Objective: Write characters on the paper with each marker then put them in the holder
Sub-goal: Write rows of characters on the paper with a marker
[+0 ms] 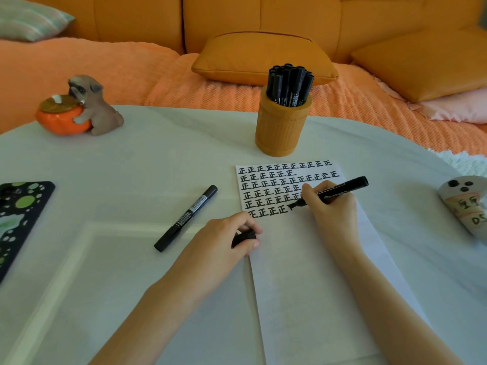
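A white paper point(311, 272) lies on the table, its top part filled with several rows of black characters. My right hand point(332, 209) grips an uncapped black marker point(340, 191) with its tip touching the paper at the end of the last row. My left hand point(226, 241) rests on the paper's left edge and pinches the black cap point(243, 237). A second, capped black marker point(185, 218) lies on the table left of the paper. The orange ribbed holder point(282, 127) stands behind the paper with several black markers point(288, 84) in it.
A dog-and-pumpkin figurine point(79, 108) sits at the far left of the white table point(131, 167). A black tray with green spots point(18, 214) lies at the left edge. A white patterned object point(466, 204) is at the right edge. An orange sofa with cushions point(263, 57) stands behind.
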`<state>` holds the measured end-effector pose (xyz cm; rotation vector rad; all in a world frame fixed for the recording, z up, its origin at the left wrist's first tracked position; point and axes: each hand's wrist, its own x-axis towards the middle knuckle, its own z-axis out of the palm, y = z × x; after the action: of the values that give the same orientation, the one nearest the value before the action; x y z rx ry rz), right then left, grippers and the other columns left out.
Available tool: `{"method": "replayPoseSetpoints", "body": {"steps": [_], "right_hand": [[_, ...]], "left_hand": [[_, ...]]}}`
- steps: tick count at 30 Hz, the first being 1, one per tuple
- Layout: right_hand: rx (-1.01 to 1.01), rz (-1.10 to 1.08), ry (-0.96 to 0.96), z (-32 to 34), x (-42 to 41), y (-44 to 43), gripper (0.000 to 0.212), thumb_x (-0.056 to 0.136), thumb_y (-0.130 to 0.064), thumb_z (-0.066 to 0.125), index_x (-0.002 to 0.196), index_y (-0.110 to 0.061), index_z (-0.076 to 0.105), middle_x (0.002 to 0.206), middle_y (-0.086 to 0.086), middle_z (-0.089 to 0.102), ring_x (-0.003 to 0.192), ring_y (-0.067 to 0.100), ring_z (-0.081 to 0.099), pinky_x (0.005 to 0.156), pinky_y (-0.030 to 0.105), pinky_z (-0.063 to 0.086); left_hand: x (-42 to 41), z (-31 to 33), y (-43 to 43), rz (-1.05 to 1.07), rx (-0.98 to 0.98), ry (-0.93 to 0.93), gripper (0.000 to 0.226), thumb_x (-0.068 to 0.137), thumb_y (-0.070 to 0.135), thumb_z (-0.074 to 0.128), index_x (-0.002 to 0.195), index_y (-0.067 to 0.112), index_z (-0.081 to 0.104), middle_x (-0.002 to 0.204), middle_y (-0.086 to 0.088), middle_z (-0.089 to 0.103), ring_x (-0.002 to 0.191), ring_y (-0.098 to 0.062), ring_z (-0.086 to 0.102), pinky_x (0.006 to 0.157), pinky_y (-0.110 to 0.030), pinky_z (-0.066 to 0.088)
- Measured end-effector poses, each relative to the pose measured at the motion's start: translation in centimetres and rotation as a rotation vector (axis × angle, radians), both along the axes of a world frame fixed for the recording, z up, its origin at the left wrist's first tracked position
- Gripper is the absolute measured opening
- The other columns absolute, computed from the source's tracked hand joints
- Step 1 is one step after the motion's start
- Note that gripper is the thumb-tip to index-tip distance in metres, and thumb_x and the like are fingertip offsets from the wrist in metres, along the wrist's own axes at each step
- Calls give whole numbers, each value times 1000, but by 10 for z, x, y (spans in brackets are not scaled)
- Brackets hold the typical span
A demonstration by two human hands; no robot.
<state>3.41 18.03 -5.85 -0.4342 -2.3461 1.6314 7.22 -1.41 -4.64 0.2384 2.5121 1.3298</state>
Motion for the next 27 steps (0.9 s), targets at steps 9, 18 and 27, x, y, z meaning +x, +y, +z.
{"method": "replayPoseSetpoints", "body": {"steps": [9,18,27], "right_hand": [[41,11,-2,-1,0,-1,27,87,-16,61,63,-8,51,36,-15,37,40,4,32,39,12,23],[62,13,-5,-2,0,1,24,83,-10,58,61,-5,48,40,-12,34,42,5,29,39,13,21],[50,19,-3,-1,0,1,27,84,-12,59,60,-7,48,40,-12,37,41,5,30,39,13,21]], "left_hand": [[0,0,0,1,-3,4,16,85,23,65,84,39,58,89,16,68,78,-4,67,83,-37,53],[0,1,1,0,-11,3,14,85,23,65,85,37,59,90,15,67,80,-5,66,84,-37,52],[-1,0,1,4,-16,0,16,85,24,65,84,39,58,90,16,67,80,-6,66,84,-38,52]]}}
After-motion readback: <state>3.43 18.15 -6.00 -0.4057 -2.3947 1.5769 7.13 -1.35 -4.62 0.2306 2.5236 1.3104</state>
